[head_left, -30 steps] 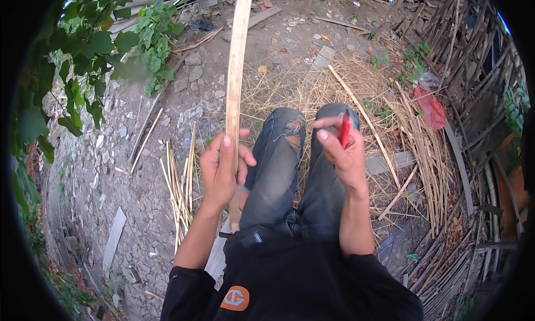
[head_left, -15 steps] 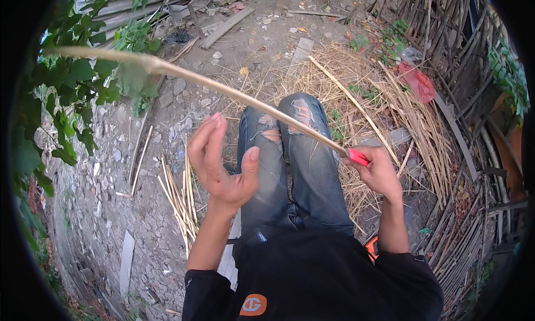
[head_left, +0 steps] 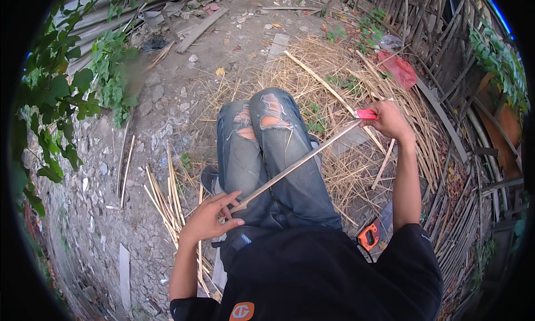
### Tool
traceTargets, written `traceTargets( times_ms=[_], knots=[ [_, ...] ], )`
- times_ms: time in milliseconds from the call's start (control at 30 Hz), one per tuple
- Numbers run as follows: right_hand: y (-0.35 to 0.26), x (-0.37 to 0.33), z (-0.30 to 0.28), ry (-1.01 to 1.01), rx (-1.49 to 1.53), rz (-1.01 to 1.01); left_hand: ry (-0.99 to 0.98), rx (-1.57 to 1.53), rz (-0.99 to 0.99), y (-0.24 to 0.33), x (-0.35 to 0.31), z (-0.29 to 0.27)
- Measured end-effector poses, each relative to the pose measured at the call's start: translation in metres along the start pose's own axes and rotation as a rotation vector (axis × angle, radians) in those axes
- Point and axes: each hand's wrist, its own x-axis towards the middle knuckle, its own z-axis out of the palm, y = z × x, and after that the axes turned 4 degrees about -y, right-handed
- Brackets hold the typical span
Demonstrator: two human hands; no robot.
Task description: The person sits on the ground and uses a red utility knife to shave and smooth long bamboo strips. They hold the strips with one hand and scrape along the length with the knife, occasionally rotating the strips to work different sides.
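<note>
I sit with my legs in torn blue jeans (head_left: 262,148) stretched out over dry straw. A long thin bamboo strip (head_left: 301,162) lies slanted across my thighs. My left hand (head_left: 212,218) is at its lower end beside my left hip, with that end pinched loosely between the fingers. My right hand (head_left: 390,119) is out to the right at the strip's upper end. It grips a red-handled knife (head_left: 365,114) that lies against the strip.
Several split bamboo slivers (head_left: 167,195) lie on the stony ground to my left. An orange tool (head_left: 369,236) rests by my right hip. Straw (head_left: 345,70) and a red bag (head_left: 398,67) lie ahead. A bamboo fence (head_left: 446,37) stands on the right, leafy branches (head_left: 61,92) on the left.
The strip went from upright, through a swing to the left, down across my lap. My left hand dropped to its lower end, and my right hand with the knife moved out to the right.
</note>
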Motion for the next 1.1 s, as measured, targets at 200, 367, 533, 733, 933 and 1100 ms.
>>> traceTargets(
  times_ms=[200, 367, 533, 733, 933, 1100],
  knots=[
    [0.01, 0.027, 0.007, 0.031, 0.027, 0.073, 0.28, 0.288, 0.084, -0.015, 0.008, 0.037],
    [-0.029, 0.028, 0.026, 0.822, 0.06, -0.03, 0.312, 0.081, 0.036, 0.01, 0.029, 0.042],
    [-0.123, -0.01, 0.059, 0.362, 0.448, 0.379, 0.297, -0.081, 0.039, 0.032, 0.074, 0.05],
    [-0.149, -0.034, 0.121, 0.113, 0.497, 0.08, 0.279, 0.006, 0.063, 0.039, 0.116, 0.054],
    [-0.158, -0.034, 0.132, 0.021, 0.302, -0.006, 0.31, 0.102, 0.096, 0.041, 0.127, 0.056],
    [-0.163, -0.028, 0.143, 0.045, 0.273, -0.009, 0.288, 0.15, 0.027, 0.044, 0.127, 0.057]
  ],
)
